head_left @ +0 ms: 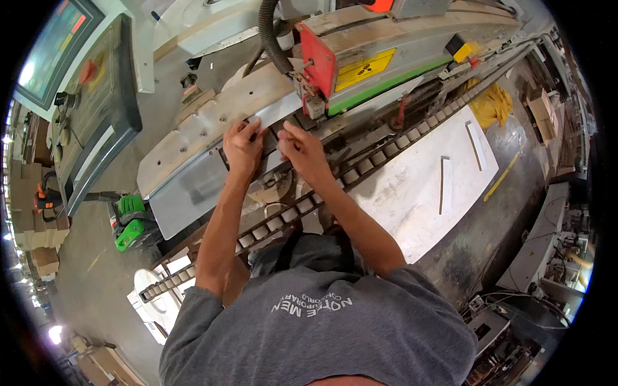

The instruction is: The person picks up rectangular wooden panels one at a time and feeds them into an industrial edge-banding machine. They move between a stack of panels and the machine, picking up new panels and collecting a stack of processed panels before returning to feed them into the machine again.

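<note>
Both of my hands are over an opening in the grey metal bed (187, 193) of a long woodworking machine. My left hand (242, 147) is closed at the left side of the opening, its fingertips bent around a small dark piece that I cannot make out. Just right of it, my right hand (302, 151) has its thumb and fingers drawn together in a pinch; whatever is between them is hidden. A red guard plate (318, 58) on a metal bracket stands just beyond my right hand. A ribbed grey hose (270, 38) comes down beside the plate.
A roller rail (351, 175) runs diagonally between my body and the machine bed. White panels (412, 199) with narrow strips lie to the right. At the left are a control panel (96, 109) and a green-and-black device (132, 222). Yellow cloth or plastic (492, 105) hangs at far right.
</note>
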`<state>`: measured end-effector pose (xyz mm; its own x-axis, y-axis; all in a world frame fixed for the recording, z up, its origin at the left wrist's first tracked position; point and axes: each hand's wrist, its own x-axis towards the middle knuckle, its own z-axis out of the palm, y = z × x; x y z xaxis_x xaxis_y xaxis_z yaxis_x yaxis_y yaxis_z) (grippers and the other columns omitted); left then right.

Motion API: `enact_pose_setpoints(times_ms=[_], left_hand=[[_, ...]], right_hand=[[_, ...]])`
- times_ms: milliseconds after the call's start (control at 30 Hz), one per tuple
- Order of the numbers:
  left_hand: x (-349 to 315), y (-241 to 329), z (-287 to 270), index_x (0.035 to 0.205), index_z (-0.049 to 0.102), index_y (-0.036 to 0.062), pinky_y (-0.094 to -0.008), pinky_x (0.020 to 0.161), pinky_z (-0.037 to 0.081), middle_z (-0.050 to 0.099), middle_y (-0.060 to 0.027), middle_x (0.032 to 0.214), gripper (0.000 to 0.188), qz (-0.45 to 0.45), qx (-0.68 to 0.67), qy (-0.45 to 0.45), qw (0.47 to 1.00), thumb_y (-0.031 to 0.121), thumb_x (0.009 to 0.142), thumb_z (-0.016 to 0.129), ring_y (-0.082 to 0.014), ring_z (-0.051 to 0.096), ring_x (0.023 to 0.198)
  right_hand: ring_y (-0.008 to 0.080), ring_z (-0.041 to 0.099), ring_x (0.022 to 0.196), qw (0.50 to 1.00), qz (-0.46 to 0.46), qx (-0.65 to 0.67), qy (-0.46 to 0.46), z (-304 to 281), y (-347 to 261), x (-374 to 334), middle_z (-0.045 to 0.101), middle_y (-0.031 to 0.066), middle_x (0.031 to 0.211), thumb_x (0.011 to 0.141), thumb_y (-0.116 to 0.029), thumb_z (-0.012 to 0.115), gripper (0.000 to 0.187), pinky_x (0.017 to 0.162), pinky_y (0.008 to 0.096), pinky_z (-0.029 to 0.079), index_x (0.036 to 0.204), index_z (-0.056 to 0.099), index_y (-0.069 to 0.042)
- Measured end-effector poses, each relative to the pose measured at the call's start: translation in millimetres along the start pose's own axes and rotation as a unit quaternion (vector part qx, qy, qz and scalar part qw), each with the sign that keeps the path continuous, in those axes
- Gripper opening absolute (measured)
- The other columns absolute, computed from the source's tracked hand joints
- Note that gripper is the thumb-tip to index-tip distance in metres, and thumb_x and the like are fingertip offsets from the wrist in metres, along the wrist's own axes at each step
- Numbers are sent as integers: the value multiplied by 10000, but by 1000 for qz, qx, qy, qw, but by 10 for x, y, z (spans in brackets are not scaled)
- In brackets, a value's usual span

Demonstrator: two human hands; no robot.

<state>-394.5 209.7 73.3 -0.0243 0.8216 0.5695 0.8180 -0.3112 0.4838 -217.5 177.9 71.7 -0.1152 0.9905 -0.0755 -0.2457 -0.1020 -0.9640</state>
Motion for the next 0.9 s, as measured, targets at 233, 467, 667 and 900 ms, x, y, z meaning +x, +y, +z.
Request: enact_pose_setpoints(times_ms=[233, 467, 667, 900], left_hand=[[297, 374, 475, 978, 755, 91, -421, 768, 473, 671, -106, 851, 234, 65, 24, -31, 997, 142, 752, 787, -326, 597, 802], [241, 277, 306, 1056, 734, 22, -383, 719, 524, 690, -159, 914, 229, 42, -33, -23, 998, 103, 843, 758, -292, 640, 781], [-438, 164, -164, 1061, 747, 34, -309, 674, 524, 689, -111, 874, 199, -100, -100, -20, 990, 91, 870, 739, -175, 631, 743], [-974, 1167, -506, 1227, 680, 82, -408, 978, 488, 636, -130, 1266, 519, -70, -278, -255, 924, 126, 737, 848, -274, 613, 1148]], right_hand=[[172, 630, 1005, 945, -91, -236, 209, -1663, -301, -929, 662, 86, 1185, 943, -57, 631, 385, 810, 291, 529, 1326, 595, -46], [447, 431, 1254, 656, 76, -644, 386, -3876, -61, -1376, 495, 298, 1337, 755, -416, 795, 883, 1031, 554, 404, 1440, 415, -8], [346, 611, 1045, 727, 105, -608, 301, -3932, 275, -1707, 618, 248, 1145, 803, -302, 799, 750, 836, 518, 514, 1392, 452, 6], [290, 656, 1041, 976, -18, 8, 215, -1812, -335, -1668, 629, 202, 1206, 891, -169, 717, 579, 928, 459, 577, 1361, 454, 44]])
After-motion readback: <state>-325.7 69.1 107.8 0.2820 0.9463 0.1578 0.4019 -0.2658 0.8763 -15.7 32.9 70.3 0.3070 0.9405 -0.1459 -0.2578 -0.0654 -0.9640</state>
